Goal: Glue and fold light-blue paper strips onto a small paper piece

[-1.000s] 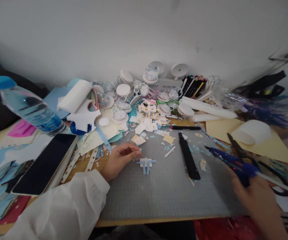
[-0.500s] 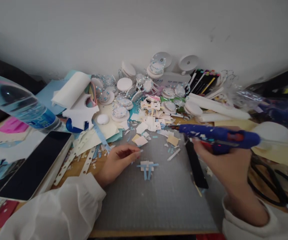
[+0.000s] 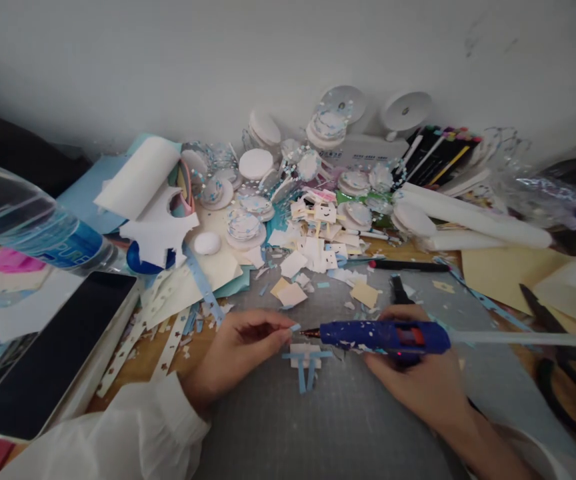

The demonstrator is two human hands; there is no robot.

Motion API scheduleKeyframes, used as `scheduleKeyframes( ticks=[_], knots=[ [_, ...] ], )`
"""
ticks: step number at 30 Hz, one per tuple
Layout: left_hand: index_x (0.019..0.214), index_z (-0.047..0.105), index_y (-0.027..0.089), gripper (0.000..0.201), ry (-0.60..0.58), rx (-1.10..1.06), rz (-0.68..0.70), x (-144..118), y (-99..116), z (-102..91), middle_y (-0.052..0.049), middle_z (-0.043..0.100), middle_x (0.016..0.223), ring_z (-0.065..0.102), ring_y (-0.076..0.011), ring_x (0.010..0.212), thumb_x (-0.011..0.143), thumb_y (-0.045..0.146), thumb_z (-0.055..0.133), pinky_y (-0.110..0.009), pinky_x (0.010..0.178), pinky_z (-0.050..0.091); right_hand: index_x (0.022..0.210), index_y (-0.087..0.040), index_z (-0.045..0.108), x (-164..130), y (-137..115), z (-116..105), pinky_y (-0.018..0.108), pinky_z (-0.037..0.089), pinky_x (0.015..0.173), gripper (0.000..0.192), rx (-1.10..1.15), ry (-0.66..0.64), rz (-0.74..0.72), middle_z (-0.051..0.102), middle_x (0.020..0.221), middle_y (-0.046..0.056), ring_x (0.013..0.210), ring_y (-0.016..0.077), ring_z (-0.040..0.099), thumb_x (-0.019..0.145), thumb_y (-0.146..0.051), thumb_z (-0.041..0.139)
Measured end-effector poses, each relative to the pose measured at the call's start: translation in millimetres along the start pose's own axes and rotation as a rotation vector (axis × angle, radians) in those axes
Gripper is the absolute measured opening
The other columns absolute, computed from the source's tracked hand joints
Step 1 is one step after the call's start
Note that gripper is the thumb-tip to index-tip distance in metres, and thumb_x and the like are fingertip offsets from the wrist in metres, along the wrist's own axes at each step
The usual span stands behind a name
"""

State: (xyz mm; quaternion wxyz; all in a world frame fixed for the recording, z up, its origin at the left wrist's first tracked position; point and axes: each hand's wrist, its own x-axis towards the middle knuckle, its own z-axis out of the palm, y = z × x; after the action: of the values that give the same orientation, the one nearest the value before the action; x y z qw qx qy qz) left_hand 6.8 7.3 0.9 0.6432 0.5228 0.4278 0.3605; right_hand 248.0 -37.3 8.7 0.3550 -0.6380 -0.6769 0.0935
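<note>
Close to me, my right hand [image 3: 413, 380] is wrapped around the blue glue gun [image 3: 383, 335], and my left hand [image 3: 241, 343] pinches a tiny blue paper bit [image 3: 295, 327] right at the gun's tip. Just under them, the small white and blue paper piece [image 3: 307, 360] lies flat on the grey cutting mat [image 3: 328, 427], so I think this is the gluing step, and next I need a small dot of glue and a gentle press onto the piece. Farther back on the worktop [image 3: 143, 357] sit paper scraps [image 3: 313, 250], white round discs [image 3: 255, 163] and a water bottle [image 3: 33, 223].
</note>
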Motion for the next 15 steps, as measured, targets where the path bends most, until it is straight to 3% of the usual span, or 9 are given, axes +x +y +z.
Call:
scheduleKeyframes(
  ticks=[15],
  knots=[
    [0.082,0.076,0.022,0.009,-0.050,-0.030,-0.006,0.0,0.0,-0.5,-0.001,0.074,0.080,0.064,-0.0108,0.072,0.075,0.021,0.071,-0.018,0.067,0.050,0.097,-0.024,0.051,-3.6,7.3,2.9,0.028,0.050,0.051,0.034,-0.082,0.017,0.071,0.066,0.068,-0.003,0.053,0.0184,0.063,0.065,-0.033,0.060]
  ],
)
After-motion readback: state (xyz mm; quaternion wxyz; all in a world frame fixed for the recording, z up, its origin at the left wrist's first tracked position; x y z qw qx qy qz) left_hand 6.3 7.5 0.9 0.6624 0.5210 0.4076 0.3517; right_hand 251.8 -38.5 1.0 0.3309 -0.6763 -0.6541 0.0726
